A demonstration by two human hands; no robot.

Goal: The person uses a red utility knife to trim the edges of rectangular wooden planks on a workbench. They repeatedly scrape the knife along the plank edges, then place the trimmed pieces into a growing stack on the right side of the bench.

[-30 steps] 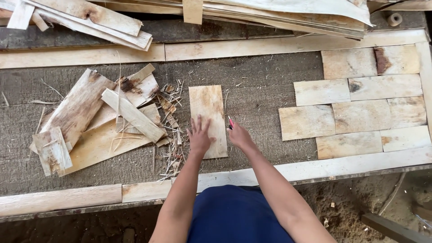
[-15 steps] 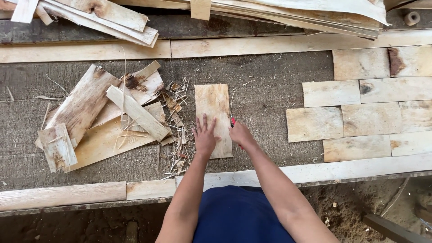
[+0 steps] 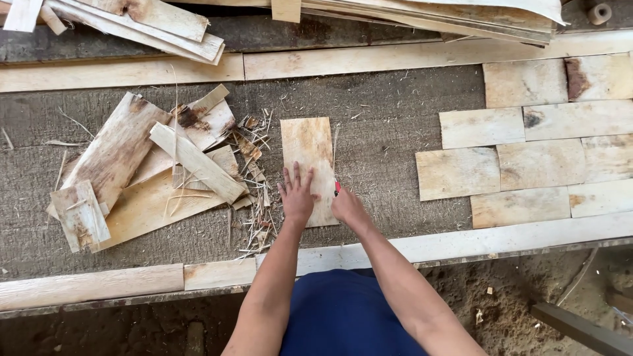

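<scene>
Left hand [image 3: 298, 198] lies flat, fingers spread, on the pale rectangular wood veneer sheet [image 3: 308, 155] near the tabletop [image 3: 395, 132]'s front edge; right hand [image 3: 347, 207] grips a small red tool [image 3: 337, 188].

Soft, even daylight falls from above with only faint shadows and no glare, the picture sharp across the middle and slightly curved and softer toward its edges.
</scene>
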